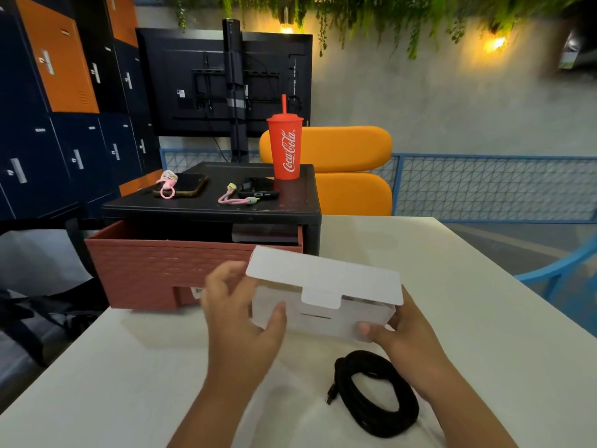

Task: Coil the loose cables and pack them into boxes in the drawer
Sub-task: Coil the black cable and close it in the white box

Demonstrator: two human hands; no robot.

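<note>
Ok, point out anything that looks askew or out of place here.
The white box, gripped by left hand and right hand, has its lid askew, tab untucked. The coiled black cable lies outside it on the table. Nothing spilled or damaged.

The lid point(323, 276) hides the inside of the white box point(326, 320), and the fingers of my right hand point(405, 334) sit behind it. My left hand point(240, 321) is blurred. The drawer point(161, 270) hides its contents behind its front wall, and both forearms point(206, 412) run off the bottom edge.
</note>
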